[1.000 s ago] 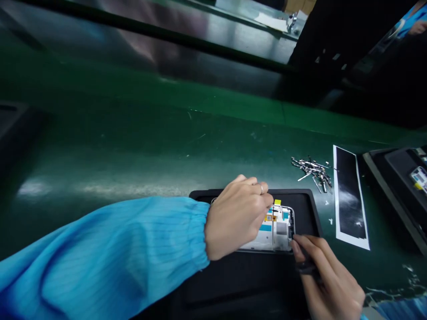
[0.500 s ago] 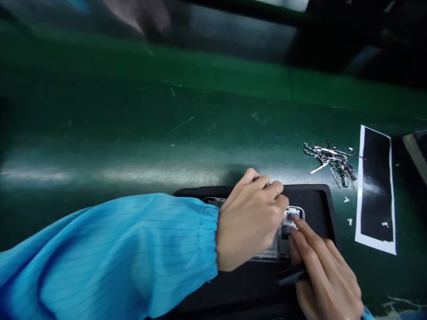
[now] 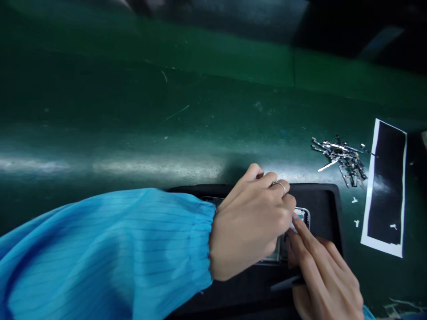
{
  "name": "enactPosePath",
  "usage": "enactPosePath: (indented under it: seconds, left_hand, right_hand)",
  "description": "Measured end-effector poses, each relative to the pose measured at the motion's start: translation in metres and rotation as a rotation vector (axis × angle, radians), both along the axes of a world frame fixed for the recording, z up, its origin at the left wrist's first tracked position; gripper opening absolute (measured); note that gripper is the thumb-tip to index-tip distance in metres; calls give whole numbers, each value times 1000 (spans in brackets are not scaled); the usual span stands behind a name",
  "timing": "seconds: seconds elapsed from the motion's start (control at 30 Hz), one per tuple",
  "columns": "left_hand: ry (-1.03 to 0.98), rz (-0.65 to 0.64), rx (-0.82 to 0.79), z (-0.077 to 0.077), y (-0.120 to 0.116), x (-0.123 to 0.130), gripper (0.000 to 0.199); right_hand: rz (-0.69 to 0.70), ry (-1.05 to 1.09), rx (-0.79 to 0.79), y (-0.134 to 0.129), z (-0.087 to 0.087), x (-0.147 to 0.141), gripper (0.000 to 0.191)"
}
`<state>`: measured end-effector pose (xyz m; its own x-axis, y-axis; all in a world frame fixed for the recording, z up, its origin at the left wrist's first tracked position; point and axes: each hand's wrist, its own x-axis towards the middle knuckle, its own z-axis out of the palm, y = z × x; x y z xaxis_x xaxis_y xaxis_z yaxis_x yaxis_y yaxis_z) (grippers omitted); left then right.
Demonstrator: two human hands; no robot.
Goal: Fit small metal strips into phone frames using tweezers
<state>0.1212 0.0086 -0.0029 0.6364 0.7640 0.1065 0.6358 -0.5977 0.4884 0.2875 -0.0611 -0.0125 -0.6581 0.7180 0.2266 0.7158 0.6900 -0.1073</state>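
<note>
Since the earlier frames the right hand (image 3: 325,278) has been brought up from the near right corner of the opened phone (image 3: 296,224), and its forefinger is now laid flat on the phone's right end, a dark slim tool (image 3: 283,283) being pinched lower in the same fingers. The left hand (image 3: 253,222), curled and ringed, blue sleeve (image 3: 110,253) behind, has been kept pressed over the phone, most of which is hidden; a part appears to be in the course of being seated. Phone lodged in black tray (image 3: 328,209) on green bench (image 3: 167,111); heap of small metal parts (image 3: 343,158) and black strip (image 3: 385,182) lying apart, to the right.
</note>
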Motion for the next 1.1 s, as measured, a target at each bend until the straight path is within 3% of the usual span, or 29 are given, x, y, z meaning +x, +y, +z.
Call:
enactPosePath:
  seconds: [0.33, 1.1]
  left_hand:
    - [46, -23, 200, -3, -2, 0, 14]
    - [-33, 41, 261, -11, -11, 4, 27]
  right_hand:
    - [-28, -28, 21, -2, -2, 0, 35]
    - [-31, -84, 59, -2, 0, -9, 31]
